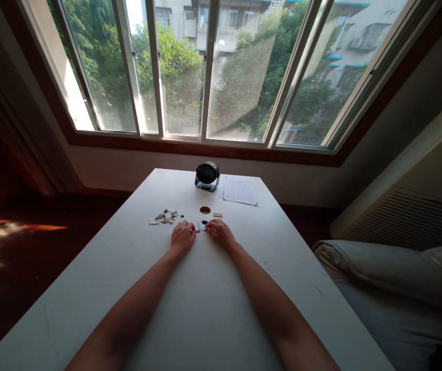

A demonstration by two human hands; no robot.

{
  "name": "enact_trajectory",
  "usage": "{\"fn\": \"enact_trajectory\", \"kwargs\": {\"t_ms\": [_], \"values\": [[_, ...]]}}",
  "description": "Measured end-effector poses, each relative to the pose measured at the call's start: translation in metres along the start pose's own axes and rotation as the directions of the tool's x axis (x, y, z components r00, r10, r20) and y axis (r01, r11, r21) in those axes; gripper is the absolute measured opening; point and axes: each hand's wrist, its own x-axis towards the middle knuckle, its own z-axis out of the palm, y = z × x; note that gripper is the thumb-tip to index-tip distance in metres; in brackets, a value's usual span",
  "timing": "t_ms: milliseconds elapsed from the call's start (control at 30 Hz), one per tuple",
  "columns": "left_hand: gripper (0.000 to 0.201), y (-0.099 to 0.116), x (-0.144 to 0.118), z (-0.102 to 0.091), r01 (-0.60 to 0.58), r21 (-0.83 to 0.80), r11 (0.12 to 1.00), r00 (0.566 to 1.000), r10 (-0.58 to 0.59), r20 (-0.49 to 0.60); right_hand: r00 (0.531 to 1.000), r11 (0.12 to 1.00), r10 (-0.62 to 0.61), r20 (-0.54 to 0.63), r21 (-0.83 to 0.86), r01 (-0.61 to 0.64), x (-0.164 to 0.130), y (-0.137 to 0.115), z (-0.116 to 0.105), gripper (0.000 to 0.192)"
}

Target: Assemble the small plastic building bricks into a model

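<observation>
Both hands rest on the white counter (135,288), the left hand (182,237) and right hand (221,233) curled close around a small grey disc (202,225), steadying it, with loose small parts (166,217) far left.

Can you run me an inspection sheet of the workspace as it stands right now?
Surface: white table, bare near the person.
Job's things: small round ring piece between both hands; pile of tiny parts; tan plate; brown disc.
Clutter: small black fan; printed sheet.
Hands: left hand and right hand rest by the ring; grip unclear.
Cables: nothing seen.
Surroundings: window, cushion.
</observation>
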Motion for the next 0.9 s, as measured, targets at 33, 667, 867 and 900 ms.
{"fn": "enact_trajectory", "kwargs": {"t_ms": [33,667,867,900], "values": [[0.014,0.0001,0.0000,-0.0001,-0.001,0.003,1.000,1.000,0.001,-0.001,1.000,1.000,0.001,0.000,-0.001,-0.001,-0.0001,0.0001,0.0000,0.013],[0.015,-0.0019,0.0000,0.0014,0.014,-0.022,1.000,1.000,-0.014,0.002,1.000,1.000,-0.014,-0.012,0.015,0.014,0.0018,0.0025,0.0022,0.012],[0.014,-0.0008,-0.0019,-0.0002,0.033,-0.029,0.999,0.999,-0.033,0.003,1.000,1.000,-0.003,-0.004,0.014,0.003,0.0027,0.0037,0.0024,0.012],[0.014,-0.0009,-0.0021,0.0000,0.036,-0.028,0.999,0.999,-0.036,0.002,1.000,1.000,-0.002,-0.003,0.014,0.002,0.0027,0.0036,0.0021,0.012]]}}
